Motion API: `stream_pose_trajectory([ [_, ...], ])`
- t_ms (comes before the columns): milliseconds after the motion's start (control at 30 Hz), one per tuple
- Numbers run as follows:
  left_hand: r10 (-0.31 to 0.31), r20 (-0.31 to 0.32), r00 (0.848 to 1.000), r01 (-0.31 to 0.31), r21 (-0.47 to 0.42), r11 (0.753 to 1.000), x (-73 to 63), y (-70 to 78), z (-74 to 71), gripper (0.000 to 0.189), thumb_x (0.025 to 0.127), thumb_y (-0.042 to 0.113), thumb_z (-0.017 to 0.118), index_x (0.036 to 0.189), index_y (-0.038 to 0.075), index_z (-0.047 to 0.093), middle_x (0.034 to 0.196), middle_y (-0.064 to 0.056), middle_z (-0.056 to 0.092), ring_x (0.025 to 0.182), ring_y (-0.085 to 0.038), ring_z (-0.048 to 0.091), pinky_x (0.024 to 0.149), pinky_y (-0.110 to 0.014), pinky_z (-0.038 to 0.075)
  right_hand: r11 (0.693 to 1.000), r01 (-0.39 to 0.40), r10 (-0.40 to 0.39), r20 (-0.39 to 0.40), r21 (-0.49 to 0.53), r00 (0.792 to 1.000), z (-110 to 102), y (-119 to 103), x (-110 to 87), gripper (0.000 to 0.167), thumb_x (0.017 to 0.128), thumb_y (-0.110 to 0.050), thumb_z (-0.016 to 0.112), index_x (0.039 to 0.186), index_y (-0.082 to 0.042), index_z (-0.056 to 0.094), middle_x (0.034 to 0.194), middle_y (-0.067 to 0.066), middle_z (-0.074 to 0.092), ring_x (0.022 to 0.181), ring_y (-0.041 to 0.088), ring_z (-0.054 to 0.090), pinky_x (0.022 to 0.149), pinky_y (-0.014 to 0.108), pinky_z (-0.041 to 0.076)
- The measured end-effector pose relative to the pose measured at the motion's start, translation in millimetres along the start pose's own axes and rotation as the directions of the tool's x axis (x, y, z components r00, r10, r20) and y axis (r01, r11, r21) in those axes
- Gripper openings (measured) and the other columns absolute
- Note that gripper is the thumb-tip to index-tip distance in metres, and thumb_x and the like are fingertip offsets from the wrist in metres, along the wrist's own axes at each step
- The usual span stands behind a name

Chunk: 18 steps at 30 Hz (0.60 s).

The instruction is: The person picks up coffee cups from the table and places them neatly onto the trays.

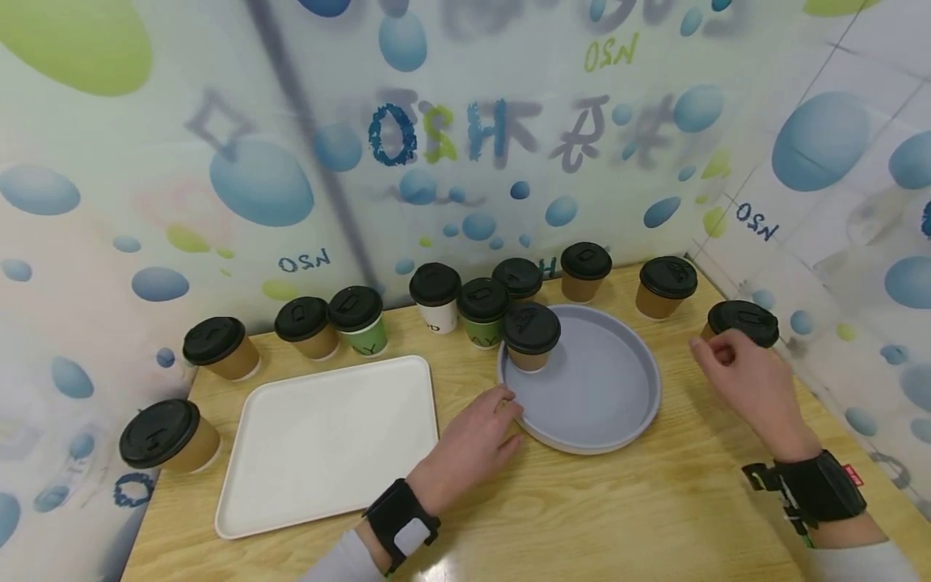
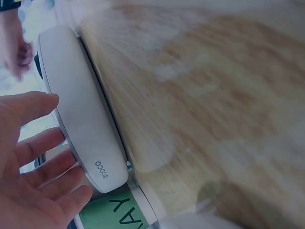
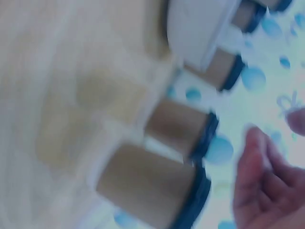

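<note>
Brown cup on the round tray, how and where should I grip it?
Probably its brown body, below the black lid, from the right: the cup stands upright, bare tray leaves room there, and a green cup crowds its left.

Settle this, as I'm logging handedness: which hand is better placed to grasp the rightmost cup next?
Probably the right hand: it is close to the rightmost cup, with nothing visible in its grasp. The left hand is farther away, at the edge of the round tray.

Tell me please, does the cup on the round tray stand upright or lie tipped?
The cup is upright: its black lid is uppermost, and its base rests on the round tray.
</note>
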<state>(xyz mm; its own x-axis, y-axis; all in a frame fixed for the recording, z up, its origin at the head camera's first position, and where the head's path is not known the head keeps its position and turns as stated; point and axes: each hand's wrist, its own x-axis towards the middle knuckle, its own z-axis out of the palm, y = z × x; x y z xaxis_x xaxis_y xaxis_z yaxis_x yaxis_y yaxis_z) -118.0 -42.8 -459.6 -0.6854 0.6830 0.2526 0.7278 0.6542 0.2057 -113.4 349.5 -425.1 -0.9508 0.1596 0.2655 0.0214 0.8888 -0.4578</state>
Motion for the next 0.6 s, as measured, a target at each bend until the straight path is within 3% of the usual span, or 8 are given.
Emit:
stream_pose_trajectory([
  [33, -0.004, -0.001, 1.000, 0.004, 0.001, 1.000, 0.2, -0.9, 0.3, 0.029, 0.094, 0.024, 0.078, 0.117, 0.007, 0.070, 0.125, -0.008, 0.061, 0.113, -0.019, 0.062, 0.098, -0.029, 0.053, 1.000, -0.016, 0.017, -0.100, 0.014, 0.995, -5, 3, 2.1, 0.044, 0.103, -0.042, 0.058, 0.100, 0.001, 0.066, 0.081, 0.014, 0.065, 0.068, 0.028, 0.057, 0.061, 0.036, 0.038],
  [100, -0.009, -0.006, 1.000, 0.009, -0.006, 1.000, 0.5, -2.4, 0.9, 0.029, 0.094, 0.024, 0.078, 0.116, 0.007, 0.069, 0.125, -0.009, 0.060, 0.113, -0.019, 0.062, 0.098, -0.029, 0.053, 0.998, -0.025, 0.036, -0.227, 0.051, 0.973, -13, 9, 7.1, 0.044, 0.102, -0.038, 0.059, 0.110, 0.005, 0.063, 0.094, 0.023, 0.065, 0.080, 0.037, 0.057, 0.069, 0.042, 0.039],
  [200, -0.018, -0.007, 1.000, 0.018, -0.030, 0.999, 1.0, -4.1, 1.3, 0.028, 0.095, 0.022, 0.077, 0.116, 0.006, 0.068, 0.126, -0.009, 0.060, 0.114, -0.019, 0.061, 0.098, -0.028, 0.053, 0.992, -0.042, 0.079, -0.313, 0.123, 0.947, -18, 20, 13.9, 0.059, 0.100, -0.039, 0.061, 0.135, 0.008, 0.052, 0.125, 0.032, 0.052, 0.111, 0.047, 0.048, 0.090, 0.054, 0.039],
  [300, -0.030, 0.004, 1.000, 0.030, -0.059, 0.998, 1.2, -5.0, 0.8, 0.028, 0.096, 0.022, 0.077, 0.117, 0.006, 0.067, 0.128, -0.009, 0.059, 0.115, -0.018, 0.061, 0.099, -0.028, 0.053, 0.972, -0.072, 0.135, -0.280, 0.223, 0.950, -17, 32, 19.5, 0.082, 0.097, -0.039, 0.067, 0.156, 0.004, 0.030, 0.152, 0.033, 0.031, 0.136, 0.050, 0.030, 0.112, 0.065, 0.026],
  [367, -0.041, 0.015, 0.999, 0.042, -0.068, 0.997, 1.0, -5.3, 0.5, 0.030, 0.096, 0.023, 0.076, 0.118, 0.006, 0.067, 0.129, -0.009, 0.058, 0.116, -0.018, 0.062, 0.099, -0.028, 0.053, 0.951, -0.121, 0.186, -0.215, 0.284, 0.959, -12, 38, 22.1, 0.095, 0.095, -0.040, 0.071, 0.163, -0.002, 0.017, 0.163, 0.029, 0.017, 0.147, 0.049, 0.019, 0.119, 0.067, 0.018],
  [467, -0.050, 0.026, 0.998, 0.051, -0.072, 0.996, 1.0, -6.1, 1.3, 0.032, 0.097, 0.024, 0.076, 0.120, 0.006, 0.066, 0.132, -0.010, 0.056, 0.118, -0.019, 0.061, 0.101, -0.028, 0.053, 0.922, -0.191, 0.243, -0.123, 0.336, 0.962, -3, 47, 25.6, 0.108, 0.092, -0.040, 0.075, 0.166, -0.006, 0.004, 0.168, 0.026, 0.006, 0.152, 0.047, 0.009, 0.120, 0.068, 0.014],
  [600, -0.056, 0.031, 0.998, 0.058, -0.074, 0.996, 1.1, -6.6, 2.9, 0.033, 0.096, 0.025, 0.076, 0.120, 0.005, 0.065, 0.135, -0.011, 0.055, 0.120, -0.020, 0.061, 0.101, -0.029, 0.052, 0.913, -0.252, 0.281, -0.047, 0.320, 0.959, 7, 56, 30.2, 0.117, 0.089, -0.044, 0.077, 0.165, -0.005, -0.003, 0.167, 0.030, 0.002, 0.151, 0.052, 0.009, 0.118, 0.071, 0.016],
])
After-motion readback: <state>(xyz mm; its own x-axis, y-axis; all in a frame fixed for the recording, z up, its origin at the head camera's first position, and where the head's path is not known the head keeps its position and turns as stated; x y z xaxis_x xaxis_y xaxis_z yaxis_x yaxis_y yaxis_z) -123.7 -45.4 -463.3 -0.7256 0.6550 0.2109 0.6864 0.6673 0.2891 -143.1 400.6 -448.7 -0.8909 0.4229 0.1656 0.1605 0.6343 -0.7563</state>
